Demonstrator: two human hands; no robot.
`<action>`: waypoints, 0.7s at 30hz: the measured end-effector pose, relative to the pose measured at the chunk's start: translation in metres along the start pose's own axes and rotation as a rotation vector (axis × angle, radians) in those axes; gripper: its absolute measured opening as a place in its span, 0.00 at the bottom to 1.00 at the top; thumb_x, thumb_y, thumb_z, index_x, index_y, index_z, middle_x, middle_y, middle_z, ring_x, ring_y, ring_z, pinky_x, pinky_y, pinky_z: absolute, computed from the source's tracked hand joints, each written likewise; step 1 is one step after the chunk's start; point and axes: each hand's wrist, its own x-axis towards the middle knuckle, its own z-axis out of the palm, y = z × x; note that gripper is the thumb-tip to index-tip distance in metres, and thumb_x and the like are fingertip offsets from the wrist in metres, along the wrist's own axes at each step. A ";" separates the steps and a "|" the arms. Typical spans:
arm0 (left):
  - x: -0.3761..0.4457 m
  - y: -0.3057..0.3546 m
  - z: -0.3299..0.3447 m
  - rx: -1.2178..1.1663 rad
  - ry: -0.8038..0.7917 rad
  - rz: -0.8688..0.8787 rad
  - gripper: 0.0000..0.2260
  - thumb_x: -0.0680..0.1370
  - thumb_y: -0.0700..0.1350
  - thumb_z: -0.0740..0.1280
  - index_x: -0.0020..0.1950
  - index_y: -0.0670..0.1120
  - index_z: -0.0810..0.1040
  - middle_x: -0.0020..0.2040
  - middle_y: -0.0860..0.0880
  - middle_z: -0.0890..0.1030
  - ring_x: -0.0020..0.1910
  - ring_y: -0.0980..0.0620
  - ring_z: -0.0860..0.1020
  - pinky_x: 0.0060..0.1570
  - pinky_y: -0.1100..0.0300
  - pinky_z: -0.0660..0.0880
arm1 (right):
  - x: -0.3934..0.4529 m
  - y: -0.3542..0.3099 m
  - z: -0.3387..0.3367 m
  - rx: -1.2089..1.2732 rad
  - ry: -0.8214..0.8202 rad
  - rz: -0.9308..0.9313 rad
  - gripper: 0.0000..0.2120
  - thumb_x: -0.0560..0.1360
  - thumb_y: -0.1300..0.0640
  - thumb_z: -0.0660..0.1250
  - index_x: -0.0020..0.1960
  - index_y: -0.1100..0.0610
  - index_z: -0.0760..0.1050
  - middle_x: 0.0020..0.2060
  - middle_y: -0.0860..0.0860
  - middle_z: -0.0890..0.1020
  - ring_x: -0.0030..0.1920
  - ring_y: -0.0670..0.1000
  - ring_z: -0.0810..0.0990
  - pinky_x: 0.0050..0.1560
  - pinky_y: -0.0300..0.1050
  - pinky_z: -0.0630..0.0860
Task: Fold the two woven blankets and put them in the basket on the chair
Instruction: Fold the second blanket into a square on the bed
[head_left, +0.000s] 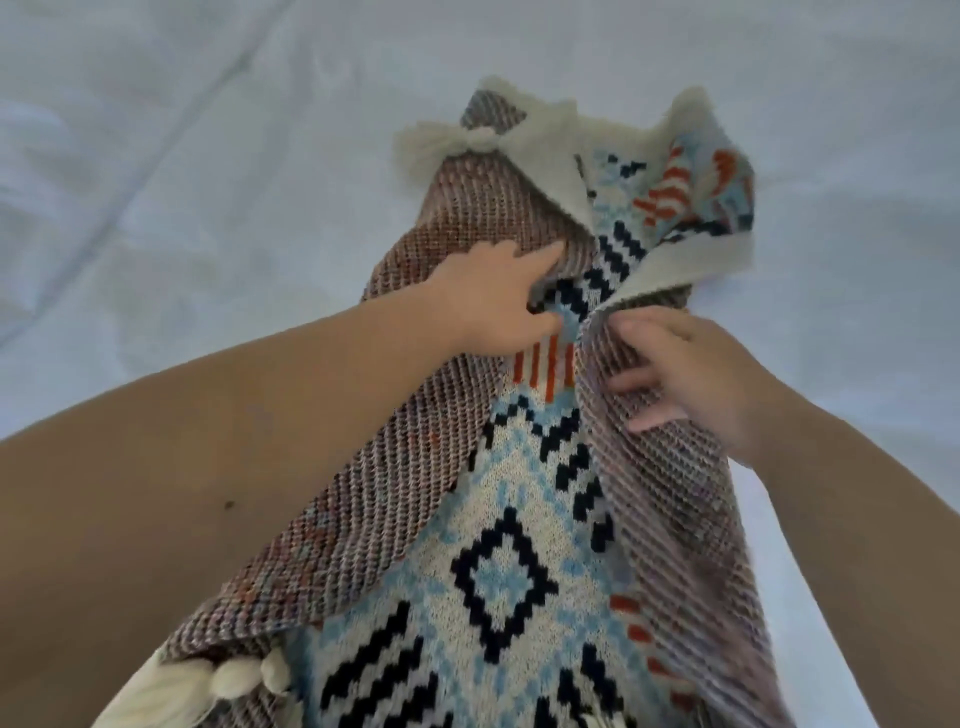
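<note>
While the left hand is pressing loosely spread fingers onto a woven blanket on pale bedding, the right hand is pinching its right fold.

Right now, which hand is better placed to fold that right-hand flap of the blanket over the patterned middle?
The right hand. It already pinches the raised right flap of the woven blanket at its edge, while the left hand rests across the left flap and the centre, steadying it.
</note>
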 end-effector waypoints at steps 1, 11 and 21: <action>0.000 0.001 0.003 -0.045 -0.116 -0.039 0.34 0.82 0.64 0.56 0.82 0.57 0.44 0.80 0.41 0.57 0.77 0.39 0.60 0.73 0.41 0.64 | 0.006 0.007 -0.004 0.032 0.081 0.011 0.11 0.82 0.52 0.60 0.61 0.48 0.76 0.55 0.47 0.81 0.50 0.50 0.83 0.48 0.53 0.83; 0.028 0.006 0.020 -0.248 0.019 -0.102 0.20 0.82 0.43 0.60 0.75 0.47 0.68 0.66 0.47 0.77 0.52 0.50 0.81 0.50 0.53 0.81 | 0.062 0.008 -0.035 0.210 0.452 0.051 0.35 0.76 0.42 0.66 0.78 0.48 0.57 0.70 0.51 0.71 0.65 0.54 0.74 0.63 0.53 0.72; 0.052 0.009 -0.001 -0.765 0.099 -0.183 0.15 0.84 0.49 0.55 0.63 0.43 0.75 0.47 0.45 0.83 0.36 0.48 0.80 0.40 0.55 0.76 | 0.083 -0.046 -0.003 -0.429 0.265 -0.574 0.20 0.79 0.59 0.61 0.70 0.49 0.72 0.57 0.43 0.77 0.57 0.42 0.76 0.60 0.37 0.69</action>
